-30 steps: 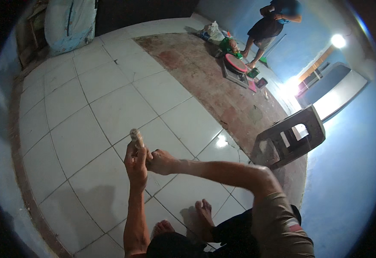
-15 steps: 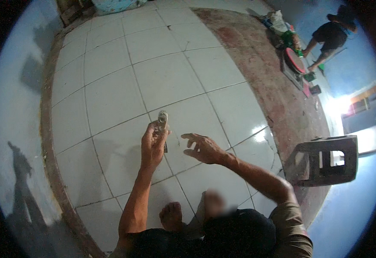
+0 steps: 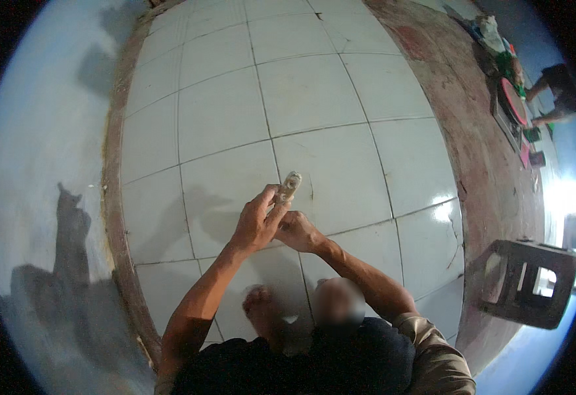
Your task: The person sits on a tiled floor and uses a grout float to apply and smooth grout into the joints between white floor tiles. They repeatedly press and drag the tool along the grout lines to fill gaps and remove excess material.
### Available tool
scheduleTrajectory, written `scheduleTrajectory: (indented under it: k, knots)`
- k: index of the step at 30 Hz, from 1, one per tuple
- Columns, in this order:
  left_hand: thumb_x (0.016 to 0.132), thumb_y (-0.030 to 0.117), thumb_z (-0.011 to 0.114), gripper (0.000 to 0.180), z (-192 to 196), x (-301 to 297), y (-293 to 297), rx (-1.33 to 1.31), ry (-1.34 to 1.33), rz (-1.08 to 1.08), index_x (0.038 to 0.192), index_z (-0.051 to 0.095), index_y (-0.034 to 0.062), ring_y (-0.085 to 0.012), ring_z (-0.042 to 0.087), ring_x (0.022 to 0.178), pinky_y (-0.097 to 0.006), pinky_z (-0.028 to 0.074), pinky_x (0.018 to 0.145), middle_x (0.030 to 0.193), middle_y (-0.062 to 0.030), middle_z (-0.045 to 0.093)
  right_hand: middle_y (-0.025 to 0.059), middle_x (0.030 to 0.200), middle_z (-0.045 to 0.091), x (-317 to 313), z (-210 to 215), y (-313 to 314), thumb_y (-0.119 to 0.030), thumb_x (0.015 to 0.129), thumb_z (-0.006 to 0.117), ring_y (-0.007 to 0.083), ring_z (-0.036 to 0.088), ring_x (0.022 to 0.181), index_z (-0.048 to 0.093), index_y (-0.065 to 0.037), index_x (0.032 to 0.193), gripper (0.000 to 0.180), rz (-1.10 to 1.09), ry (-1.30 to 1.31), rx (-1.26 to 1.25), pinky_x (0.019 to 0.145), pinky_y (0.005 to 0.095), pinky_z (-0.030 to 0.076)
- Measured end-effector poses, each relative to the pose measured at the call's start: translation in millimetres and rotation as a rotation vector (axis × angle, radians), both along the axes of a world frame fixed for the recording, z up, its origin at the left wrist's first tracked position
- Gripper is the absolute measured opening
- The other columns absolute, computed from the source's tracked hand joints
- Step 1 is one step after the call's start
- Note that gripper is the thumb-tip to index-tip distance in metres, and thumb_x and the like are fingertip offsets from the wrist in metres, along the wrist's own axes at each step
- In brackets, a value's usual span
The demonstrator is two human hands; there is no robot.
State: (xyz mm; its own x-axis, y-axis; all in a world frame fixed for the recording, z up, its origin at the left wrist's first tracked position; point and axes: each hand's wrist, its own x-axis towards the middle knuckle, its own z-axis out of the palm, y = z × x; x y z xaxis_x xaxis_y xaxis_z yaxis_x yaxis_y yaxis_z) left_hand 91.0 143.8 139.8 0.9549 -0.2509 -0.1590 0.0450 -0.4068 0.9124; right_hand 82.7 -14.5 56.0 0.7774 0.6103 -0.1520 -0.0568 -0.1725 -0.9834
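My left hand (image 3: pixel 259 220) is closed round a small, pale, worn-looking object (image 3: pixel 292 185) with a round dark recess near its top end. The object sticks up past my fingers; its lower part is hidden in the grip. Close against the left hand, my right hand (image 3: pixel 299 232) has its fingers curled in beneath the object. What these fingers hold, if anything, is hidden. Both hands are above a white tiled floor (image 3: pixel 327 158), in front of my feet.
A bluish wall (image 3: pixel 44 131) runs along the left. On the right stands a dark stool (image 3: pixel 531 283). Beyond it, by the bare reddish floor strip (image 3: pixel 485 151), are a round red-rimmed thing (image 3: pixel 515 102), bags (image 3: pixel 490 33) and another person (image 3: pixel 557 92).
My right hand has moved in to meet the left, and its spread fingers have curled. The pale object now tilts to the right. The whole view has shifted, with the room sliding rightward.
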Motion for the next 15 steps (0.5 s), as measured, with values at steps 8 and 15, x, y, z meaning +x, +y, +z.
scheduleTrajectory:
  k: [8,15]
  knots:
    - [0.105,0.042,0.054,0.072,-63,19,43,0.383,-0.156,0.076,0.159,0.026,0.0029,-0.0401,0.035,0.149,-0.059,0.023,0.121,0.157,-0.0247,0.039,0.0094,0.091,0.076,113,-68,-57,-0.032,0.098,0.069,0.0139,0.067,0.079,0.074,0.003,0.106,0.035,-0.478,-0.030,0.064,0.071,0.0354,0.055]
    - [0.100,0.032,0.058,0.077,-142,1,118,0.802,-0.242,0.348,0.161,0.020,0.0047,-0.0380,0.026,0.153,-0.061,0.012,0.125,0.164,-0.0222,0.027,0.0157,0.087,0.076,176,-60,-98,-0.027,0.091,0.073,0.0231,0.073,0.077,0.076,-0.004,0.105,0.028,-0.660,-0.217,-0.432,0.070,0.0391,0.056]
